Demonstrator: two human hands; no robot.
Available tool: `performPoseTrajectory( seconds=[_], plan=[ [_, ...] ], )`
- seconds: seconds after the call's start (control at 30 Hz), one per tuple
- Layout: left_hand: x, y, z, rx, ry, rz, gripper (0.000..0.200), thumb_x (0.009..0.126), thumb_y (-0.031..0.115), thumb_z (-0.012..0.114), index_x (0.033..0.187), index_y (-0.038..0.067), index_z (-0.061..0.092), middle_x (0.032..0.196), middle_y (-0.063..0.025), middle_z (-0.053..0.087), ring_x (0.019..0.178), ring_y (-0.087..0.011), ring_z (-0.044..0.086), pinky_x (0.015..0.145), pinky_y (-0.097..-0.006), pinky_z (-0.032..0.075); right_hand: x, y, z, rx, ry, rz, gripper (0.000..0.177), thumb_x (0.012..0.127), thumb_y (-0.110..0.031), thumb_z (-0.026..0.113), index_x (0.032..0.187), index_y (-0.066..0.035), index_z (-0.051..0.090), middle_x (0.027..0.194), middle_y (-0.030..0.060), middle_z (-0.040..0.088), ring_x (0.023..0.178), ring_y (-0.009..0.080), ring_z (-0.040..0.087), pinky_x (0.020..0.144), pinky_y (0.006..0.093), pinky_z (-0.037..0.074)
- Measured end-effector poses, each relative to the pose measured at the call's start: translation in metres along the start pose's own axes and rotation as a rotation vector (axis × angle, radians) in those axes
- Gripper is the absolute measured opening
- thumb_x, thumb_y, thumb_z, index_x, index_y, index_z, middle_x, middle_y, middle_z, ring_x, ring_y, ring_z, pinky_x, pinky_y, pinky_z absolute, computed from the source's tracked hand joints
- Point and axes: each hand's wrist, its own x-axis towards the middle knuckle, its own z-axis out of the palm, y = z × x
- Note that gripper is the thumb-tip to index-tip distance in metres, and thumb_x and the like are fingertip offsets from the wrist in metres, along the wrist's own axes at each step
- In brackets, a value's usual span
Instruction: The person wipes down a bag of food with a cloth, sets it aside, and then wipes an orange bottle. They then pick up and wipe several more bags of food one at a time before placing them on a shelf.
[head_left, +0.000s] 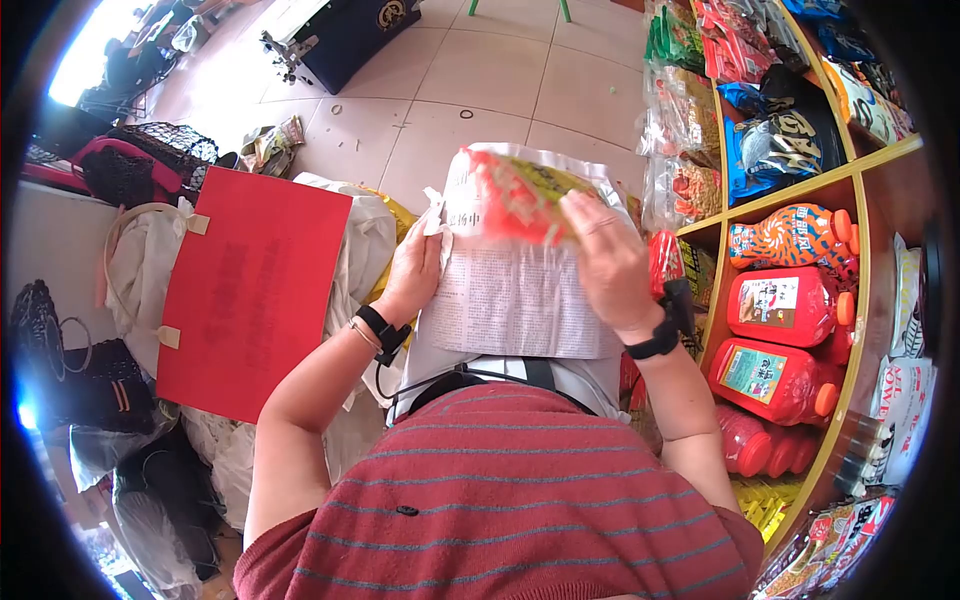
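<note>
My right hand (612,268) grips a red-and-yellow plastic packet (520,200), smeared by motion, over the upper part of a newspaper (510,300). The printed sheet lies across my lap. At the sheet's left edge, my left hand (415,268) is closed on a crumpled white piece of paper (435,212) that sticks up past the fingers. Both wrists wear black bands.
Left of me is a red paper bag (255,290) with pale handle tabs, beside white plastic bags (358,240). To the right, wooden shelves (790,200) hold red jars (780,305) and snack packets. A dark box (350,40) stands on the tiled floor ahead.
</note>
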Motion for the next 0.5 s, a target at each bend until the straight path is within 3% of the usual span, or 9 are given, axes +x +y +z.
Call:
performPoseTrajectory(
  seconds=[0.03,0.1,0.17,0.2,0.23,0.3,0.33,0.43,0.5],
  plan=[
    [0.000,0.000,0.000,-0.002,0.001,0.004,0.043,0.109,0.014,0.045,0.148,-0.005,0.047,0.146,-0.0260,0.056,0.138,-0.0382,0.052,0.117,-0.0411,0.038,0.006,-0.003,-0.012,-0.004,0.001,-0.002,0.045,0.095,-0.005,0.064,0.140,-0.003,0.062,0.126,0.0140,0.072,0.117,0.0311,0.069,0.102,0.0384,0.054],
    [0.001,0.000,-0.003,0.013,-0.007,-0.045,0.042,0.110,0.016,0.045,0.147,-0.003,0.049,0.137,-0.0219,0.062,0.130,-0.0307,0.058,0.112,-0.0377,0.042,0.018,-0.014,-0.041,0.331,0.109,0.324,0.036,0.102,-0.006,0.062,0.137,-0.001,0.060,0.125,0.0150,0.072,0.115,0.0273,0.070,0.098,0.0354,0.054],
    [0.003,0.002,-0.007,-0.008,0.036,-0.074,0.041,0.111,0.017,0.045,0.146,-0.003,0.050,0.131,-0.0189,0.063,0.124,-0.0263,0.059,0.109,-0.0355,0.044,0.033,-0.028,-0.058,0.691,0.248,0.564,0.029,0.106,-0.010,0.059,0.133,0.002,0.060,0.118,0.0134,0.073,0.110,0.0200,0.069,0.095,0.0317,0.052],
    [0.005,0.002,-0.009,-0.029,0.077,-0.105,0.040,0.111,0.018,0.045,0.145,-0.002,0.051,0.126,-0.0159,0.065,0.119,-0.0219,0.060,0.105,-0.0332,0.045,0.034,-0.021,-0.060,0.806,0.253,0.541,0.028,0.107,-0.014,0.060,0.130,0.003,0.060,0.114,0.0087,0.073,0.106,0.0129,0.065,0.094,0.0291,0.050],
    [0.009,0.008,-0.013,-0.035,0.116,-0.130,0.038,0.112,0.019,0.045,0.144,-0.001,0.052,0.118,-0.0109,0.066,0.112,-0.0159,0.059,0.100,-0.0299,0.047,0.031,-0.013,-0.057,0.805,0.256,0.544,0.028,0.107,-0.014,0.060,0.130,0.003,0.060,0.114,0.0087,0.073,0.106,0.0129,0.065,0.094,0.0291,0.050],
    [0.015,0.025,-0.026,0.085,0.121,-0.335,0.038,0.113,0.020,0.044,0.143,-0.001,0.052,0.116,-0.0095,0.065,0.109,-0.0147,0.058,0.097,-0.0288,0.047,0.016,0.003,-0.041,1.196,0.121,0.749,0.030,0.108,-0.020,0.060,0.127,0.003,0.061,0.113,0.0060,0.072,0.104,0.0121,0.064,0.094,0.0281,0.050],
    [0.016,0.028,-0.028,0.087,0.121,-0.334,0.038,0.113,0.020,0.044,0.143,-0.001,0.052,0.116,-0.0095,0.065,0.109,-0.0147,0.058,0.097,-0.0288,0.047,0.011,0.008,-0.035,1.097,0.047,0.761,0.033,0.109,-0.024,0.059,0.129,0.002,0.061,0.115,0.0054,0.071,0.105,0.0104,0.063,0.094,0.0276,0.050],
    [0.020,0.037,-0.030,0.055,0.152,-0.177,0.037,0.109,0.013,0.048,0.143,-0.002,0.052,0.124,-0.0142,0.065,0.115,-0.0212,0.062,0.099,-0.0329,0.049,-0.014,0.024,0.005,1.286,-0.078,0.805,0.035,0.109,-0.024,0.059,0.131,0.003,0.060,0.118,0.0060,0.071,0.106,0.0096,0.062,0.094,0.0276,0.050],
    [0.027,0.051,-0.019,0.386,0.195,0.430,0.044,0.100,0.002,0.053,0.144,-0.001,0.052,0.136,-0.0204,0.061,0.127,-0.0329,0.060,0.105,-0.0390,0.050,-0.027,0.028,0.023,1.231,-0.102,0.788,0.038,0.109,-0.023,0.059,0.135,0.004,0.058,0.121,0.0065,0.070,0.107,0.0110,0.062,0.095,0.0281,0.050]
  ],
)
